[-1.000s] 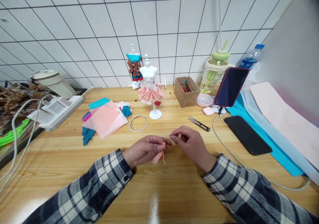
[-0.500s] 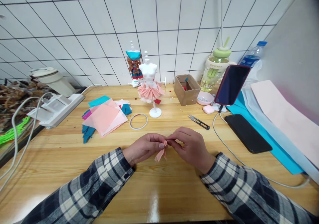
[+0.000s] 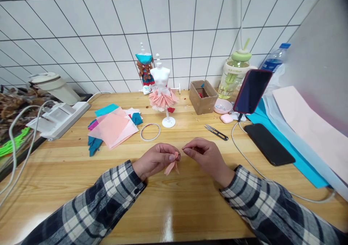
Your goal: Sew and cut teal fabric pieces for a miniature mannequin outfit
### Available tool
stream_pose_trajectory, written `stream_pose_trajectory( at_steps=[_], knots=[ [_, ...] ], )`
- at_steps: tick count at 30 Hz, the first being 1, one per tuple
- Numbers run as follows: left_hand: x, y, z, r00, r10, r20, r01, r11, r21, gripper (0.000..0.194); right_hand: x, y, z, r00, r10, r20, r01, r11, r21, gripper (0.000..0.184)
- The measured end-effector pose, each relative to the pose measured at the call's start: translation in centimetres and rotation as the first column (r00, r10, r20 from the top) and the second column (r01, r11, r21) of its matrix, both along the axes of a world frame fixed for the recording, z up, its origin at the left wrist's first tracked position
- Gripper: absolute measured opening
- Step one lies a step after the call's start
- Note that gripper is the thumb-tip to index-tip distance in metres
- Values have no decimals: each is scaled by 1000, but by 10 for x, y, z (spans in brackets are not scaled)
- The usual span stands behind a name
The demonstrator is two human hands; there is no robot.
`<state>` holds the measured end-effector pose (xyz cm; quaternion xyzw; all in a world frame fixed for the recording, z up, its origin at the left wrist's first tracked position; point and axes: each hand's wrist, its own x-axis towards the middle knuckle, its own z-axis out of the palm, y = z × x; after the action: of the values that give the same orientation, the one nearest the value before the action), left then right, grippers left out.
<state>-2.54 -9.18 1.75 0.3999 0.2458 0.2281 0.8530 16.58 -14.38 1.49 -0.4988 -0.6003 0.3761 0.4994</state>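
Note:
My left hand [image 3: 156,160] pinches a small gathered piece of pink crepe paper [image 3: 171,167], its loose end fanning downward. To its right, my right hand [image 3: 205,157] is closed in a pinch, a little apart from the paper. Whatever lies between those fingertips is too thin to make out. Beyond the hands stands a small white dress form [image 3: 160,76] wearing a pleated pink paper skirt [image 3: 163,99]. A thin white ring [image 3: 150,139] lies on the table, and black-handled thread snips [image 3: 216,132] lie to the right.
Pink and blue paper sheets [image 3: 111,127] lie at left near a white power strip [image 3: 63,121]. Behind are a second dressed form [image 3: 145,70], a cardboard box [image 3: 202,103] and a drink bottle [image 3: 235,72]. A propped phone [image 3: 252,91], a black phone [image 3: 269,144] and a cable occupy the right.
My fingertips have come apart: the left hand with the pink paper has shifted slightly left, opening a small gap to my right hand. The whole view has shifted slightly.

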Motion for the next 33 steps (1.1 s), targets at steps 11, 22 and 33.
stream_pose_trajectory(
  at_steps=[11, 22, 33],
  knots=[
    [-1, 0, 4, 993, 56, -107, -2, 895, 447, 11, 6, -1, 7, 993, 110, 48, -110, 994, 2, 26],
    [2, -6, 11, 968, 234, -89, -64, 578, 814, 4, -19, -9, -6, 900, -66, -431, -87, 941, -327, 20],
    [4, -7, 8, 963, 219, -157, -6, 599, 800, 6, -19, -9, -7, 957, -19, -291, -60, 963, -262, 16]
  ],
)
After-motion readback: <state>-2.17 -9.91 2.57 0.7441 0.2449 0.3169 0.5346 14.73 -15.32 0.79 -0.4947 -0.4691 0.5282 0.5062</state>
